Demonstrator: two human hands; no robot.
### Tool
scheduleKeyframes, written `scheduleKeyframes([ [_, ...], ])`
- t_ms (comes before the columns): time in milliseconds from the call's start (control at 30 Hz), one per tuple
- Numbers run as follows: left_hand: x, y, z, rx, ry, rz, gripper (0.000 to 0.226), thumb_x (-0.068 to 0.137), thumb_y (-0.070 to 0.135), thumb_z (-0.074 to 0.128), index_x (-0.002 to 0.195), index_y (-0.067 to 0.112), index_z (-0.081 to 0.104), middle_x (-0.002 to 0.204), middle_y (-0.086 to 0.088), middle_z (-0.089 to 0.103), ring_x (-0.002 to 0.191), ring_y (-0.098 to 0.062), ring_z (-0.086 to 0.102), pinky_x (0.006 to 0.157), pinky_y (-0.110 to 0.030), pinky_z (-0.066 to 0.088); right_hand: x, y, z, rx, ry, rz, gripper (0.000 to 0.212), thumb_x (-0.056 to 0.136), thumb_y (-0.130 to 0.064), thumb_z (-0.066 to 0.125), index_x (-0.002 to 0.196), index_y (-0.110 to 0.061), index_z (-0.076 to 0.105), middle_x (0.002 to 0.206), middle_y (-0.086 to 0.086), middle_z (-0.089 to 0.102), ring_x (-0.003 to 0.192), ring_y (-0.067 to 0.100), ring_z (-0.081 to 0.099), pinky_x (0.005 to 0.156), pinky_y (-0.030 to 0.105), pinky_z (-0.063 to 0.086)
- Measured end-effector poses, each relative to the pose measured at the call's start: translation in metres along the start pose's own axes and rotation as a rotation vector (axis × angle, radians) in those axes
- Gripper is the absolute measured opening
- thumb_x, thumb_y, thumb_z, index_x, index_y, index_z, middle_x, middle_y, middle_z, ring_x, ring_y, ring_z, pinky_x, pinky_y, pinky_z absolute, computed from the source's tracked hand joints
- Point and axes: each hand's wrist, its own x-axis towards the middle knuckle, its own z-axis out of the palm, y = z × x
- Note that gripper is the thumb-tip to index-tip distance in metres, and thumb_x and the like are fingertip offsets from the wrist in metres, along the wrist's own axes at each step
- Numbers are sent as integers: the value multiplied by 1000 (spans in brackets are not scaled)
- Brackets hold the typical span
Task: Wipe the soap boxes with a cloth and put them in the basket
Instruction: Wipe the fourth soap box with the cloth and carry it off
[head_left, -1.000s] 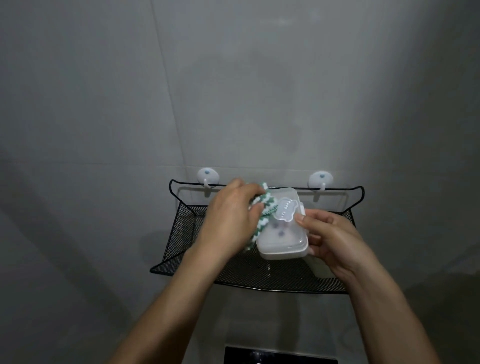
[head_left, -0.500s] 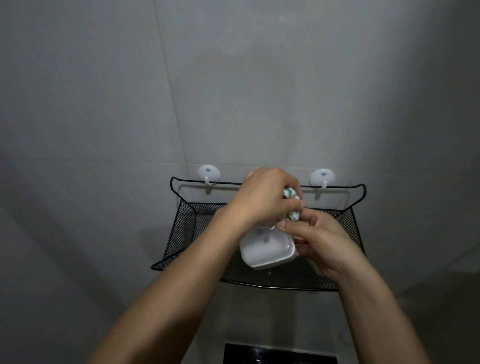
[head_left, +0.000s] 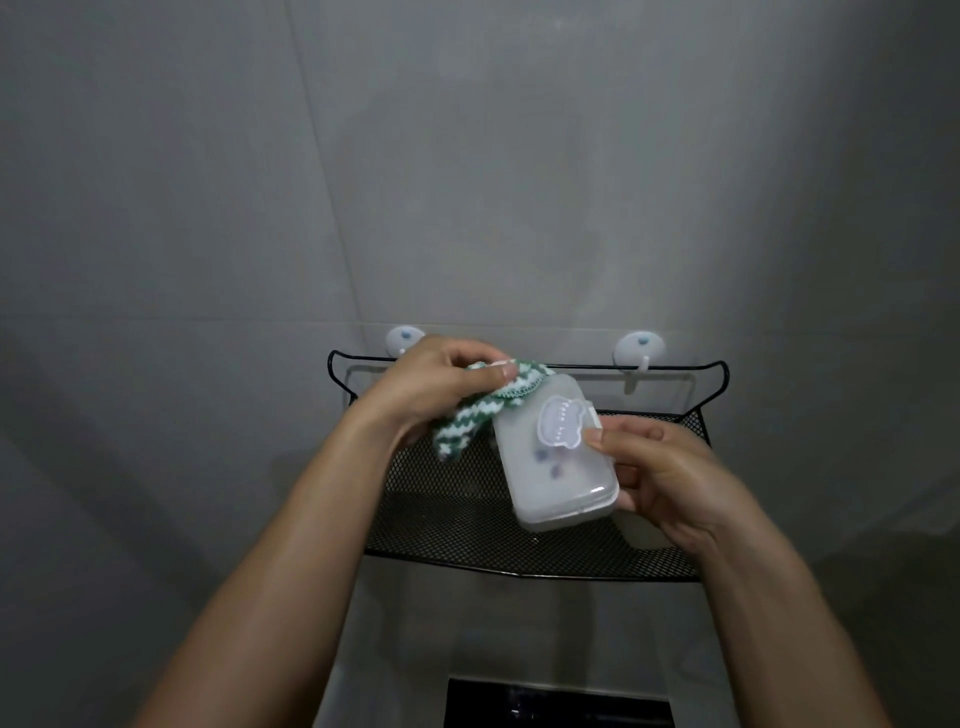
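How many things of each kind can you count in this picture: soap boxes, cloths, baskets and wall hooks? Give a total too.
Soap boxes: 1, a translucent white soap box held in the right hand
Cloths: 1, a green and white cloth gripped by the left hand
Baskets: 1, a black mesh basket
Wall hooks: 2, white
Total: 5

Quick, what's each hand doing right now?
Left hand: grips the green-and-white cloth against the soap box.
Right hand: holds the soap box.
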Motion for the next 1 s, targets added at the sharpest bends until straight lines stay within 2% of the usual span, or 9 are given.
scheduleKeyframes([
  [67, -2, -5, 3, -127, 52, -34, 21, 72, 31, 80, 88, 17, 78, 89, -8, 77, 80, -17, 71, 74, -28, 58, 2, 0, 1, 25, 19, 4, 47, 63, -16, 74, 105, 4, 69, 92, 26, 73, 69, 27, 72, 63, 36, 60],
  [200, -12, -15, 19, -243, 219, -64, 8, 81, 10, 78, 84, 13, 72, 84, -9, 75, 74, -20, 71, 69, -30, 58, 8, -1, 5, 130, 117, -30, 15, 81, -4, 70, 96, 0, 67, 78, 18, 75, 63, 22, 73, 58, 35, 61],
  [267, -21, -21, 30, -214, 228, -59, 8, 84, 10, 76, 85, 12, 69, 89, -15, 75, 78, -24, 71, 73, -36, 59, 12, -2, 6, 148, 175, -56, 15, 84, -1, 69, 99, -1, 65, 73, 14, 74, 58, 19, 72, 51, 30, 60],
  [433, -39, -30, 48, -215, 221, -75, 15, 88, 18, 73, 95, 10, 62, 91, -14, 74, 74, -17, 72, 66, -32, 59, 14, 3, 10, 199, 239, -87, 16, 83, -2, 70, 95, -3, 62, 70, 11, 75, 57, 19, 72, 45, 27, 57],
  [567, -44, -36, 63, -343, 275, -97, 21, 89, 19, 72, 101, 10, 58, 91, -18, 73, 76, -23, 72, 73, -40, 59, 14, 8, 15, 265, 255, -75, 11, 86, 0, 68, 92, -4, 60, 74, 13, 75, 62, 21, 74, 48, 29, 57],
  [700, -42, -39, 67, -532, 307, -140, 32, 86, 13, 74, 111, 10, 55, 96, -17, 74, 82, -28, 73, 74, -43, 61, 13, 17, 20, 261, 240, -52, 18, 84, -2, 71, 96, -5, 58, 81, 15, 76, 70, 24, 74, 54, 29, 59],
  [833, -37, -35, 45, -558, 211, -200, 29, 85, 4, 70, 111, 8, 58, 90, -14, 76, 79, -26, 73, 73, -41, 61, 12, 14, 16, 178, 174, -11, 34, 69, -19, 79, 94, -10, 57, 87, 13, 76, 73, 23, 74, 66, 36, 63],
  [933, -31, -32, 24, -445, 74, -218, 19, 84, 1, 69, 97, 14, 65, 90, -11, 74, 77, -23, 70, 66, -34, 58, 12, 6, 8, 151, 168, 13, 40, 71, -35, 78, 100, -12, 65, 93, 11, 77, 70, 19, 74, 57, 32, 59],
  [1000, -28, -31, 14, -344, -16, -222, 18, 84, 1, 69, 94, 16, 66, 93, -11, 71, 79, -24, 67, 69, -34, 56, 13, 2, 5, 52, 182, 42, 34, 77, -38, 77, 101, -15, 71, 86, 7, 76, 64, 16, 72, 52, 28, 55],
])
